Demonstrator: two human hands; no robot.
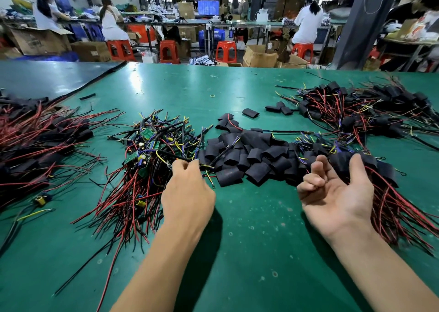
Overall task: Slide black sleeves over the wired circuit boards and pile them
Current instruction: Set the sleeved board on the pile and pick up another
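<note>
Left hand: your left hand [187, 193] is pinching a black wire [174, 157], fingertips together, at the right edge of the bare circuit boards [142, 150].
Right hand: your right hand [337, 193] is lying palm up, fingers loosely curled, gripping nothing, thumb beside the sleeved boards [384, 174].
Sleeves: loose black sleeves [240, 157] are lying just beyond both hands.
Room: green table [249, 240] is showing between your forearms, with wires hemming both sides.

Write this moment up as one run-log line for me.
step: picking next board | left hand: pinches wires at bare-board pile | right hand: palm up, empty | loose sleeves: heaped between hands
</note>
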